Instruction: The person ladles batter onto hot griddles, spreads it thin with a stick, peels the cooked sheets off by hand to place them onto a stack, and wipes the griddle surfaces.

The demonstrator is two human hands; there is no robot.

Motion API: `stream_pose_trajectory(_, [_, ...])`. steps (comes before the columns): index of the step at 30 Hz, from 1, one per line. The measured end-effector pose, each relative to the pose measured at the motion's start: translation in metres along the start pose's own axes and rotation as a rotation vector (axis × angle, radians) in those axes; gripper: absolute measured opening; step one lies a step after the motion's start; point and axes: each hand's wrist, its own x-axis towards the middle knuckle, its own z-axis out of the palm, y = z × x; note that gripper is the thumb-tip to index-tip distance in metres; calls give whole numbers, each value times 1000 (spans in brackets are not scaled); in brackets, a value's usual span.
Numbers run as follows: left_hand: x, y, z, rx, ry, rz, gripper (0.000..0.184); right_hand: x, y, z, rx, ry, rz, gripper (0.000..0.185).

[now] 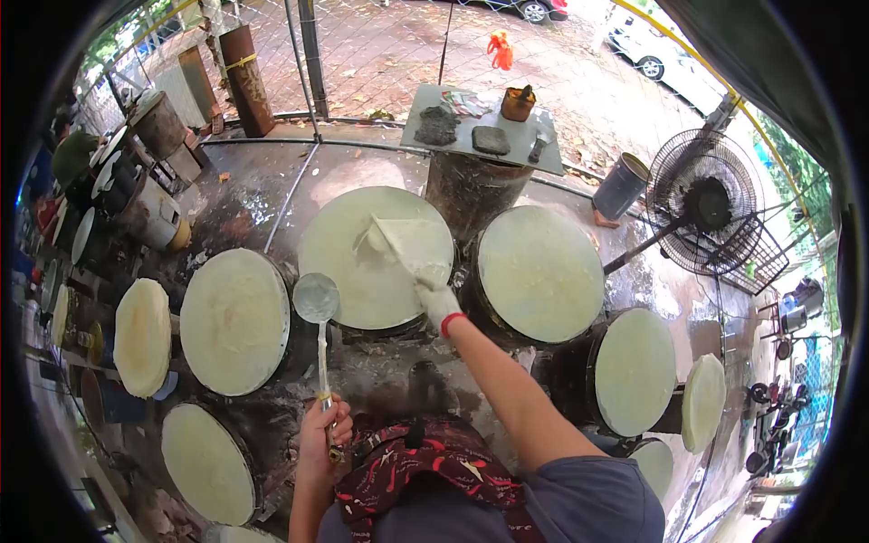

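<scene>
My left hand is wrapped round the handle of a long ladle. The ladle's round metal bowl, coated with pale liquid, hangs by the left edge of the central round griddle. A thin layer of pale batter covers this griddle. Over its right side reaches my right hand, in a white glove with a red band at the wrist. Its fingers are closed by a pale, flat, triangular piece lying over the batter. Whether that piece is a scraper or a fold of batter, I cannot tell.
More batter-covered round griddles stand in an arc to both sides. Behind is a small table with a can and dark cloths. A large fan stands at right. A wire fence closes the back.
</scene>
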Motion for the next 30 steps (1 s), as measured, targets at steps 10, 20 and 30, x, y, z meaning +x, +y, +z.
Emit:
stream_pose_trajectory(10, [18,-32,22,-141,53,-27,10,65,-1,-41,-288,-158,-192,36])
stream_pose_trajectory(20, [31,-52,1,-127,204,-43,8,54,-22,-82,-318,-510,-100,34])
stream_pose_trajectory(30, [93,-23,9,360,275,77,10,33,87,-122,134,-568,159,30])
